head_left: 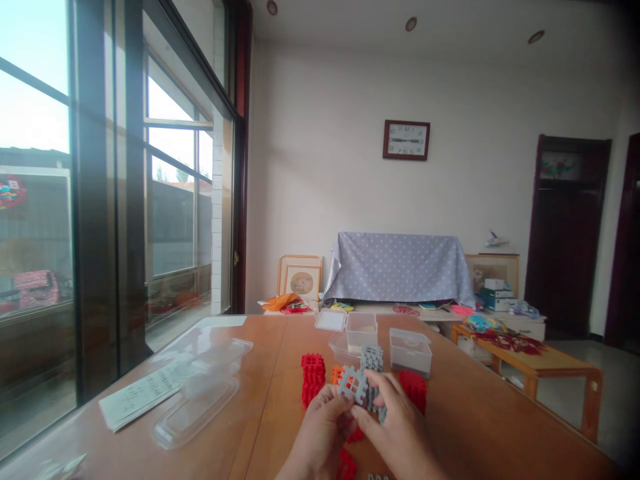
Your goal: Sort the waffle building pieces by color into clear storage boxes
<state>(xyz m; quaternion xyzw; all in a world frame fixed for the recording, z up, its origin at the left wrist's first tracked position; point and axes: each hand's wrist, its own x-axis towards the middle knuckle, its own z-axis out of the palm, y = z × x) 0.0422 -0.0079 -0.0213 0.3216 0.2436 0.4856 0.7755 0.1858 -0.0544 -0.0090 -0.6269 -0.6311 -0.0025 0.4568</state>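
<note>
Between my two hands is a grey interlocking building block (353, 385), square with toothed edges and small window holes. My left hand (325, 417) pinches its lower left edge. Thumb and fingers of my right hand (393, 417) close on its right side. Just behind stands a stack of grey blocks (373, 357), partly covered by the held one. An orange block (337, 374) shows beside it. A red block stack (313, 379) rises left of my hands, and another red stack (414, 390) is to the right. Below my wrists lies a red block (347, 465), partly hidden.
Two clear plastic boxes (410, 353) (361, 330) stand behind the blocks. Clear lids (195, 410) and a pile of paper sheets (143, 393) lie on the left of the wooden table (270, 400). A low wooden bench (545, 363) stands off to the right.
</note>
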